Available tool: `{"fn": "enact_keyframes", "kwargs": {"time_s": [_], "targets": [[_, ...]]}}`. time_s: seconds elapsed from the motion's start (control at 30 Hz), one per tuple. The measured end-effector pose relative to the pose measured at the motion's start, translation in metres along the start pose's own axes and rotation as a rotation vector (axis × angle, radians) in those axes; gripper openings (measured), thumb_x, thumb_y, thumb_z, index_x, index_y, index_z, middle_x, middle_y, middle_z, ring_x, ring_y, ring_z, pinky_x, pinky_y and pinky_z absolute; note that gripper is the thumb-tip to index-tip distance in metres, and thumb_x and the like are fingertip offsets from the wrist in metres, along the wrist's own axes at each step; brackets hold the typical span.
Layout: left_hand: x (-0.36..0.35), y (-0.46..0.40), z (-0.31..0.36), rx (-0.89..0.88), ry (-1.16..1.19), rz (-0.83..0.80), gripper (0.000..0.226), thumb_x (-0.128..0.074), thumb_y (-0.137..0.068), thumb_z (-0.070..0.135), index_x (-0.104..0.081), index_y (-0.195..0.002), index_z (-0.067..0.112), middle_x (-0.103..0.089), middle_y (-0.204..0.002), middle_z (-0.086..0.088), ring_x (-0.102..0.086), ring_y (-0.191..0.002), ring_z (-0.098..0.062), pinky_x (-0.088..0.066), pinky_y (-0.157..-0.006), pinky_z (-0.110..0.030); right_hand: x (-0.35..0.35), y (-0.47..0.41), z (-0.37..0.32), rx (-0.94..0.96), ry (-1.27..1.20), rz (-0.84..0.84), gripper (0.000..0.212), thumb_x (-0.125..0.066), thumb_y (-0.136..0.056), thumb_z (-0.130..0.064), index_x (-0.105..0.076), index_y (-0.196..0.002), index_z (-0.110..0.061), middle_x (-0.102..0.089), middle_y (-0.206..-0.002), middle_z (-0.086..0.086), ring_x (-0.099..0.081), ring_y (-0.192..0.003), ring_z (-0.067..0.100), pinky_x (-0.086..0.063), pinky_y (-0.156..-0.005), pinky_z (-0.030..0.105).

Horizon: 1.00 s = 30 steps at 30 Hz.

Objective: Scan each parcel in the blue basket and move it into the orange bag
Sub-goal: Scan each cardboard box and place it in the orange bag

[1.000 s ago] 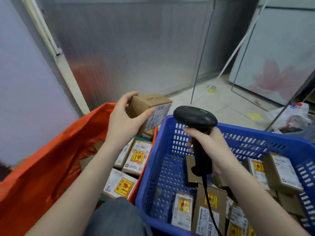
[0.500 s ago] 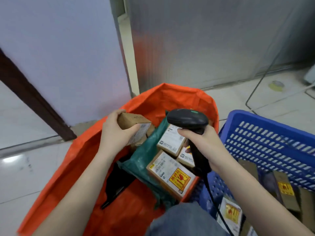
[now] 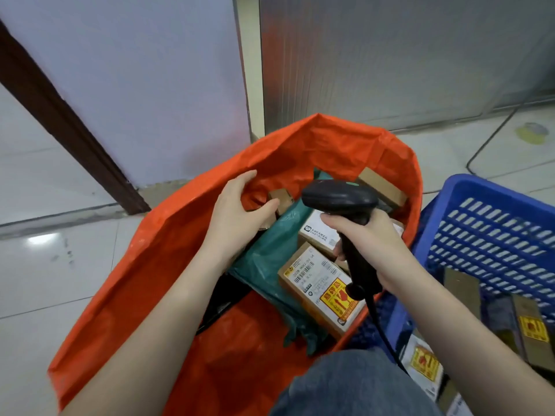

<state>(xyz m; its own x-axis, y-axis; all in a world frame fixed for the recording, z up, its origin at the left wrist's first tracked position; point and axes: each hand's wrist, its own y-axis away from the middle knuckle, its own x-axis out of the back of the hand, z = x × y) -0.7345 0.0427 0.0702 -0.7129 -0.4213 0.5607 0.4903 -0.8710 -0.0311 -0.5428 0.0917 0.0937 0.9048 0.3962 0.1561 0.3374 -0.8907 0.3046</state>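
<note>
- Orange bag (image 3: pixel 186 265) gapes wide on the floor just beside the blue basket (image 3: pixel 492 223), probably so each scanned parcel travels only a short way
- left hand (image 3: pixel 237 217) sits inside the bag's mouth, fingers loosely spread and gripping nothing; the small brown parcel (image 3: pixel 282 198) lies just beyond its thumb, close to touching, among boxes and a green mailer (image 3: pixel 267 259)
- right hand (image 3: pixel 363 244) wraps the black scanner (image 3: pixel 339 199) by its handle, head held above the bag, likely kept ready for the next label
- more parcels (image 3: pixel 525 322) wait in the basket; the job looks unfinished
</note>
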Motion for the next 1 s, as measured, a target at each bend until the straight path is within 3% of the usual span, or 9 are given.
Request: {"fn": "enact_keyframes", "kwargs": {"time_s": [0.13, 0.47, 0.63, 0.77, 1.0], "targets": [[-0.001, 0.005, 0.031, -0.034, 0.064, -0.015, 0.056, -0.063, -0.090, 0.037, -0.041, -0.141, 0.029, -0.042, -0.145, 0.012, -0.039, -0.130, -0.005, -0.031, -0.098, -0.021, 0.017, 0.013, -0.014, 0.051, 0.000, 0.048, 0.010, -0.070, -0.084, -0.023, -0.065, -0.092, -0.018, -0.058, -0.048, 0.001, -0.057, -0.047, 0.016, -0.049, -0.050, 0.027], [-0.036, 0.044, 0.148, -0.269, 0.118, -0.152, 0.057, -0.062, -0.091, 0.036, -0.039, -0.142, 0.028, -0.042, -0.144, 0.011, -0.037, -0.126, 0.000, -0.029, -0.101, -0.022, 0.127, 0.091, -0.046, 0.138, 0.040, 0.260, 0.013, -0.070, -0.084, -0.026, -0.062, -0.081, -0.016, -0.056, -0.046, 0.003, -0.054, -0.044, 0.015, -0.045, -0.048, 0.025], [-0.082, 0.078, 0.210, -0.391, 0.120, -0.237, 0.057, -0.064, -0.090, 0.027, -0.041, -0.142, 0.022, -0.045, -0.140, 0.008, -0.039, -0.124, -0.001, -0.027, -0.099, -0.015, 0.198, 0.143, -0.040, 0.143, 0.069, 0.400, 0.018, -0.070, -0.083, -0.029, -0.061, -0.084, -0.014, -0.057, -0.047, 0.003, -0.055, -0.044, 0.013, -0.044, -0.050, 0.026], [-0.131, 0.108, 0.245, -0.435, 0.137, -0.346, 0.060, -0.064, -0.090, 0.030, -0.039, -0.143, 0.022, -0.041, -0.147, 0.006, -0.038, -0.134, -0.007, -0.029, -0.108, -0.022, 0.250, 0.184, -0.026, 0.161, 0.089, 0.503, 0.020, -0.070, -0.084, -0.027, -0.055, -0.074, -0.019, -0.053, -0.044, 0.002, -0.052, -0.042, 0.015, -0.042, -0.050, 0.027], [-0.229, 0.166, 0.285, -0.439, 0.136, -0.623, 0.064, -0.060, -0.091, 0.039, -0.031, -0.147, 0.029, -0.032, -0.152, 0.011, -0.031, -0.138, -0.006, -0.029, -0.108, -0.026, 0.338, 0.233, 0.026, 0.114, 0.037, 0.734, 0.019, -0.071, -0.082, -0.022, -0.063, -0.085, -0.006, -0.056, -0.048, 0.005, -0.054, -0.044, 0.016, -0.043, -0.055, 0.032]]}}
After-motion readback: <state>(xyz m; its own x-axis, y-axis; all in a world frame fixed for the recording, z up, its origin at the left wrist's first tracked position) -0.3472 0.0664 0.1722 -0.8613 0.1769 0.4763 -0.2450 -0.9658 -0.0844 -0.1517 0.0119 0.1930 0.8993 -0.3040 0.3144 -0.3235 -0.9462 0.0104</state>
